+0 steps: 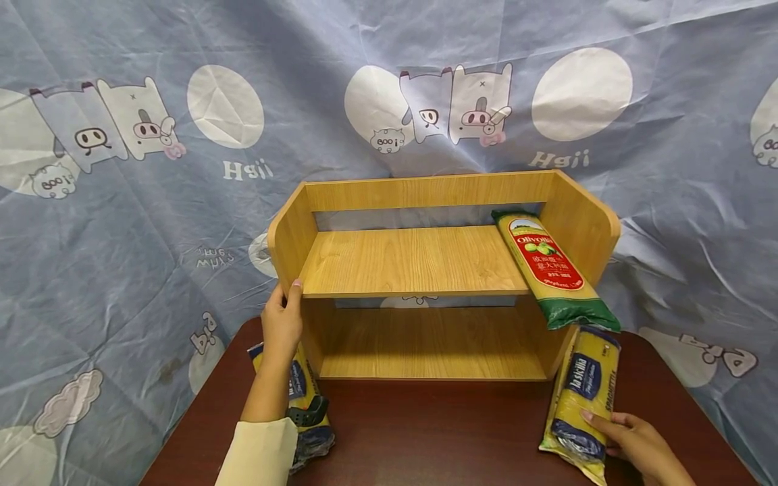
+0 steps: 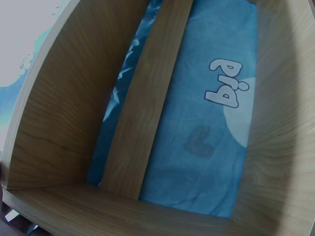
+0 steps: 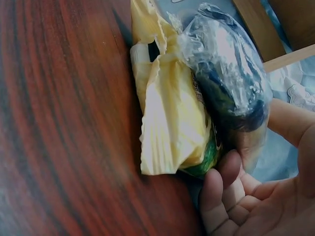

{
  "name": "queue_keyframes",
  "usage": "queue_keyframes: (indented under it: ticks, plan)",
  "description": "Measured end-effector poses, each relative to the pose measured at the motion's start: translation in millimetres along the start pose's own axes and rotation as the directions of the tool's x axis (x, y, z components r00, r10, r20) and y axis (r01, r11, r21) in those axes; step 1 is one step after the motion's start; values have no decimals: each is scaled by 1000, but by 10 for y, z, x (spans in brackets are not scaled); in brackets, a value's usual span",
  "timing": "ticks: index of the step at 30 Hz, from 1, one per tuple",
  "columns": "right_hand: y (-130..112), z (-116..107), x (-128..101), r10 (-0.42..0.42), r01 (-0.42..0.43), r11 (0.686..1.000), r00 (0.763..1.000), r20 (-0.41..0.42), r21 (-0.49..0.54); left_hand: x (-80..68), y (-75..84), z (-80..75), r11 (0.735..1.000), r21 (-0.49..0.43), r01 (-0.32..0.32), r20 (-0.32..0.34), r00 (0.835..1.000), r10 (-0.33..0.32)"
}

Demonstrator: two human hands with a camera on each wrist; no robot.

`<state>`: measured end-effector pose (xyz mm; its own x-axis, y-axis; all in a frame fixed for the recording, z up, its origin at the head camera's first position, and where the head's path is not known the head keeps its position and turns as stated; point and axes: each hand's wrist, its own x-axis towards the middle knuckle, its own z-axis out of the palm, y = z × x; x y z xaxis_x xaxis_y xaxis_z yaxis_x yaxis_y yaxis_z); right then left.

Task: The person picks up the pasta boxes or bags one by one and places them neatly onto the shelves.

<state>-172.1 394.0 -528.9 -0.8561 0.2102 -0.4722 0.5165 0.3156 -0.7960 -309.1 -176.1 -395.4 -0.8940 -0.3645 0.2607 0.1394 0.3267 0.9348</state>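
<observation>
My left hand [image 1: 283,317] grips the left side panel of a two-tier wooden shelf [image 1: 419,260], thumb at its front edge, level with the upper board. In the left wrist view the shelf's inside [image 2: 133,118] fills most of the picture. At the right, my right hand [image 1: 638,442] holds a yellow and blue pack of spaghetti [image 1: 589,385], thumb on top and fingers at its side. Under that pack lies another yellow pack [image 3: 172,113], its crimped end showing in the right wrist view. A green and red Olivoilà spaghetti pack [image 1: 550,263] lies on the upper board, its green end overhanging the front.
Another yellow and blue spaghetti pack [image 1: 304,391] lies on the dark red-brown table [image 1: 425,432] left of the shelf, partly behind my left forearm. A patterned blue-grey cloth [image 1: 152,236] hangs behind the table. The shelf's side panel [image 1: 577,223] stands beside the Olivoilà pack.
</observation>
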Motion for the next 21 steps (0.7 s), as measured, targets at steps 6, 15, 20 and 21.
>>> queue_keyframes:
  ticks: [6, 15, 20, 21]
  plan:
    - [-41, -21, -18, -6, 6, 1000, 999, 36, 11, -5, -13, -5, 1000, 4, 12, 8, 1000, -12]
    - [-99, -88, -95, 0, -2, 998, 1000, 23, 69, 8, 2, 33, 1000, 9, 13, 5, 1000, -13]
    - [-114, -133, -137, 7, -12, 992, 999, 40, 127, 6, -3, 20, 1000, 13, 9, -10, 1000, -8]
    - [-118, -142, -140, 5, -11, 992, 999, 43, 128, 5, -4, 13, 1000, 14, 11, -15, 1000, -11]
